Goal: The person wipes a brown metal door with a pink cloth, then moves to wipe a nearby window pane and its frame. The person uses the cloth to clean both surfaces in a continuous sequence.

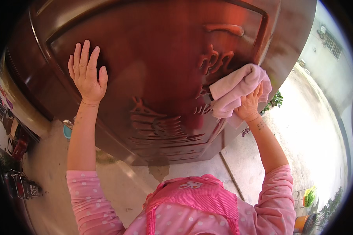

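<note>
Before me stands a glossy red-brown door panel (164, 64) with raised decoration. My left hand (88, 73) is spread on or just over its left part, fingers apart and holding nothing; whether the palm touches cannot be told. My right hand (250, 104) grips a folded pink cloth (238, 85) near the panel's right edge. Part of the fingers is hidden behind the cloth. Raised curved strokes (214, 60) show just above the cloth, and a carved relief (161, 123) spreads across the lower middle of the panel.
A pale concrete floor (194, 173) runs below the door, with a dark wet-looking patch (159, 170). At right are a green potted plant (276, 100), an orange pot (304, 223) and a pale wall (314, 44). A turquoise basin (67, 131) and a metal cart (23, 185) are at left.
</note>
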A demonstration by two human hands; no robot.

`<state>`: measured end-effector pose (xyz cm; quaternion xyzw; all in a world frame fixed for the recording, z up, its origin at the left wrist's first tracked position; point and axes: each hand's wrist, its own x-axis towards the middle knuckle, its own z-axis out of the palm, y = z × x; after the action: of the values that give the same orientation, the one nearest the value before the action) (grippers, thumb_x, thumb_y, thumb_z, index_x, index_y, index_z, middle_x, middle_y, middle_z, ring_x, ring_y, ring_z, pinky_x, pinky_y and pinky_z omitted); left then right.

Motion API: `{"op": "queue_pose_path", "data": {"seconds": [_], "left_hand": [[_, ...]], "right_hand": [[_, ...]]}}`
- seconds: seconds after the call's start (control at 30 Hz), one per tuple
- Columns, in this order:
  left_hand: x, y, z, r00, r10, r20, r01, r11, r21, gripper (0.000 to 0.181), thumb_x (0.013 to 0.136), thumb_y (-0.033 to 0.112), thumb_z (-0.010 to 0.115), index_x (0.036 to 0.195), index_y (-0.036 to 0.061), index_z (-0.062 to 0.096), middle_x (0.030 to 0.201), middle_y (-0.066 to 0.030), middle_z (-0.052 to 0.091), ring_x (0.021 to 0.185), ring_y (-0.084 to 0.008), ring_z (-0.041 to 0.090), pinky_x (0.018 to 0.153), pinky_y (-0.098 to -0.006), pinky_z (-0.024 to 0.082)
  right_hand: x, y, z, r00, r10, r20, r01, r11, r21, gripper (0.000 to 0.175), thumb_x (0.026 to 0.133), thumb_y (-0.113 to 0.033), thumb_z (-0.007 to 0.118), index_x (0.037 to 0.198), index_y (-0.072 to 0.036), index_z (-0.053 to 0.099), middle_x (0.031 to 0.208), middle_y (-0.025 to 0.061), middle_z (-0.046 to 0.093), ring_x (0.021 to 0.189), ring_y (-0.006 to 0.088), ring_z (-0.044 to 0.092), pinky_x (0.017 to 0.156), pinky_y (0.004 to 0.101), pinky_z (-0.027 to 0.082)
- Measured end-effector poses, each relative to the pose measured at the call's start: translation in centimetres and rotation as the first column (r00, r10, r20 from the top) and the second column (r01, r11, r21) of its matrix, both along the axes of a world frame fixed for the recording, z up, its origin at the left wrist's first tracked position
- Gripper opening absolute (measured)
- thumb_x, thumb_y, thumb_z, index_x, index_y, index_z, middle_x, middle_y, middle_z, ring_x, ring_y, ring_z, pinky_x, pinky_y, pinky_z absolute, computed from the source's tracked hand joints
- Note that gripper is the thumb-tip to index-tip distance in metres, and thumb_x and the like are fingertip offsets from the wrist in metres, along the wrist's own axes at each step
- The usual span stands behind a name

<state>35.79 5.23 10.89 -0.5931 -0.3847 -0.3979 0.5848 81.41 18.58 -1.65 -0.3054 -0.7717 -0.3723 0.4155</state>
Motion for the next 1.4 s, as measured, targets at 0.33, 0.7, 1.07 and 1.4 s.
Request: {"op": "queue_pose_path", "data": {"seconds": [0.33, 0.7, 1.07, 1.4], "left_hand": [[-0.4, 0.2, -0.8, 0.997, 0.056, 0.057, -0.052, 0.996, -0.067, 0.040, 0.092, 0.026, 0.050, 0.127, 0.0093, 0.059, 0.143, -0.0121, 0.048, 0.135, -0.0331, 0.040, 0.110, -0.0496, 0.028], [0.0, 0.1, -0.8, 0.999, 0.028, 0.045, -0.024, 0.996, -0.088, 0.041, 0.091, 0.023, 0.049, 0.127, 0.0053, 0.057, 0.143, -0.0153, 0.047, 0.134, -0.0364, 0.041, 0.110, -0.0522, 0.027], [0.2, -0.5, -0.9, 0.995, 0.050, 0.087, -0.041, 0.994, -0.102, 0.041, 0.082, 0.021, 0.059, 0.121, 0.0092, 0.061, 0.140, -0.0128, 0.050, 0.132, -0.0339, 0.043, 0.109, -0.0526, 0.029], [0.1, -0.4, -0.4, 0.997, 0.018, 0.076, -0.012, 0.997, -0.074, 0.039, 0.081, 0.015, 0.059, 0.120, 0.0096, 0.062, 0.137, -0.0123, 0.052, 0.131, -0.0334, 0.044, 0.109, -0.0508, 0.029]], "right_hand": [[1.4, 1.2, -5.0, 0.973, 0.000, 0.230, 0.012, 0.999, -0.049, 0.055, 0.068, -0.037, 0.066, 0.120, -0.020, 0.061, 0.134, 0.0074, 0.048, 0.133, 0.0356, 0.031, 0.111, 0.0540, 0.017], [-0.4, 5.6, 33.8, 0.983, 0.007, -0.184, 0.064, 0.924, 0.376, 0.069, 0.088, -0.045, 0.053, 0.143, -0.005, 0.039, 0.154, 0.0182, 0.027, 0.143, 0.0427, 0.016, 0.114, 0.0515, 0.012], [-22.3, -4.7, 31.7, 0.980, 0.199, 0.016, -0.191, 0.914, 0.357, 0.071, 0.078, -0.042, 0.063, 0.136, -0.004, 0.048, 0.150, 0.0165, 0.034, 0.143, 0.0368, 0.020, 0.115, 0.0542, 0.013], [-25.5, -7.1, 32.3, 0.863, 0.280, 0.420, -0.407, 0.878, 0.250, 0.074, 0.074, -0.032, 0.066, 0.143, -0.016, 0.043, 0.151, 0.0074, 0.036, 0.143, 0.0275, 0.024, 0.118, 0.0464, 0.015]]}}
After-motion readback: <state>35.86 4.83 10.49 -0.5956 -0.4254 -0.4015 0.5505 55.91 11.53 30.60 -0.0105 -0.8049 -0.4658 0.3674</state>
